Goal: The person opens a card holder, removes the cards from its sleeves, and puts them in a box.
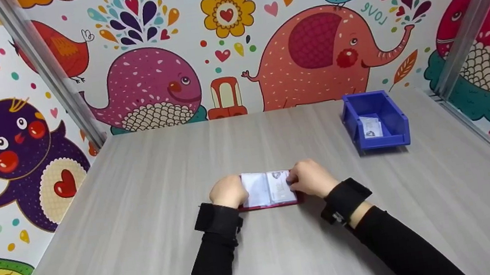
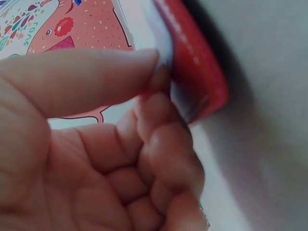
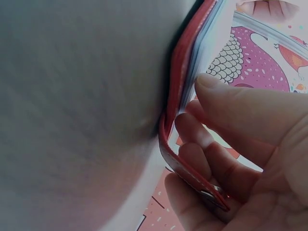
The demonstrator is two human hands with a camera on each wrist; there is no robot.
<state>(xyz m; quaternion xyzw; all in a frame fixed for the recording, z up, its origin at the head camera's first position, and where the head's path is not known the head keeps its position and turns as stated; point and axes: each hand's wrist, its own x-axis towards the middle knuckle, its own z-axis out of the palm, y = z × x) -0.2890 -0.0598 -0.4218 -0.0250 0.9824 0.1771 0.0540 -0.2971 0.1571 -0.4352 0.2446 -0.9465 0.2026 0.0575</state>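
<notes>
A red card holder (image 1: 278, 205) lies spread open on the table, its pale sleeves (image 1: 255, 189) facing up. Under the right-hand sleeve shows a printed card (image 1: 279, 185). At the left edge, my left hand (image 1: 228, 191) pinches a sleeve between thumb and forefinger, close to the red cover (image 2: 199, 62). My right hand (image 1: 313, 178) holds the opposite side, thumb on the stacked sleeves and fingers beneath. A red strap with a metal snap (image 3: 190, 173) runs down from the cover along my right fingers. The palm side of the left hand is hidden in the head view.
A blue bin (image 1: 382, 141) stands at the back right of the table, with a few printed cards (image 1: 371, 127) inside. Pale wood-grain table (image 1: 141, 219) surrounds the holder. Walls with cartoon animals (image 1: 146, 84) and metal posts (image 1: 49, 74) close off the back and sides.
</notes>
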